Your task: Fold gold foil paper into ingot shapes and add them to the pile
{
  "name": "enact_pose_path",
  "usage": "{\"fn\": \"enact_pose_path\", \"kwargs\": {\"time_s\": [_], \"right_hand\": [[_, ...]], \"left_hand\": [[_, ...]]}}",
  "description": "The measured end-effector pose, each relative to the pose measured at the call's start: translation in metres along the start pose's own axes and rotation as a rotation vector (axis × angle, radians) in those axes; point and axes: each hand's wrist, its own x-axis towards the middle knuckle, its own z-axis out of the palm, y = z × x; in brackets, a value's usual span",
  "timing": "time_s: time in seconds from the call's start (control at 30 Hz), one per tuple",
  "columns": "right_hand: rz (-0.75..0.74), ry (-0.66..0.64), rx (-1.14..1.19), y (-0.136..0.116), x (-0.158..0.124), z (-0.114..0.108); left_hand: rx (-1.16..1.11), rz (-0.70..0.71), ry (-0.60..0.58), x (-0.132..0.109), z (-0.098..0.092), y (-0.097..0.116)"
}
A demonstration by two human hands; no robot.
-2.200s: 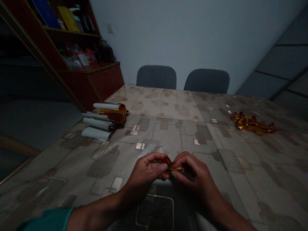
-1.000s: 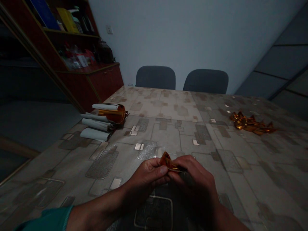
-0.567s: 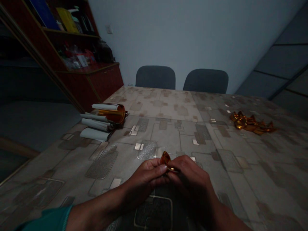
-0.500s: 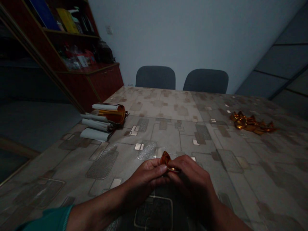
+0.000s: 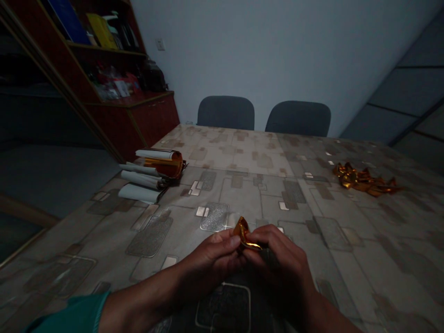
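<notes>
Between my two hands, just above the near part of the table, is a small folded piece of gold foil paper (image 5: 243, 235) with a raised, pointed far end. My left hand (image 5: 218, 252) pinches its left side, the thumb lying on top. On the other side, my right hand (image 5: 280, 249) grips it with fingers bent over the near right edge. The palms and the underside of the foil are hidden. Several shiny gold folded foil pieces (image 5: 364, 179) lie joined or heaped together at the right of the table.
A stack of curled sheets (image 5: 138, 192), pale outside and gold inside, rests at the table's left. The patterned tablecloth (image 5: 239, 194) covers the table. Two grey chairs (image 5: 225, 112) stand at the far edge, before a pale wall. A red-brown cabinet (image 5: 152, 118) stands back left.
The gold foil piece has turned slightly and more of its bright inner fold shows between my fingers. My right fingers have shifted a little; both hands still hold it.
</notes>
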Motion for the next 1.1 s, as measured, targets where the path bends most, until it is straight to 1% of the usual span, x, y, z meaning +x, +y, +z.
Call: {"fn": "enact_pose_path", "kwargs": {"time_s": [0.1,0.23,0.4,0.5,0.67,0.77,0.9,1.0,1.1], "right_hand": [[0.004,-0.017,-0.003,0.0001,-0.001,-0.0008],[0.006,-0.037,-0.008,0.0012,-0.0016,-0.0003],[0.023,-0.094,-0.02,0.0038,-0.0016,0.0017],[0.019,-0.088,-0.021,0.0012,-0.0009,0.0003],[-0.001,-0.019,-0.037,-0.002,0.0013,-0.0039],[-0.022,-0.058,-0.057,0.0014,0.0004,-0.0025],[0.012,-0.12,-0.057,0.0048,-0.0015,-0.0003],[0.005,-0.1,-0.047,0.0029,-0.001,-0.0026],[-0.023,-0.062,-0.108,0.0014,-0.0002,-0.0047]], "left_hand": [[0.018,-0.023,-0.025,0.001,-0.0009,0.0006],[0.054,-0.022,-0.016,0.0027,-0.0032,0.0002],[0.011,-0.009,-0.032,0.0046,-0.0071,-0.002],[0.0,-0.007,-0.045,0.0049,-0.0071,-0.0014],[0.007,-0.02,-0.028,0.0027,-0.0045,0.0027],[0.014,-0.041,-0.026,0.0013,-0.0033,0.0035],[0.059,-0.075,0.013,0.0016,-0.0018,0.003],[0.049,-0.071,0.011,0.0023,-0.0018,0.0024],[0.033,-0.027,0.059,0.0023,-0.0029,0.0023]]}}
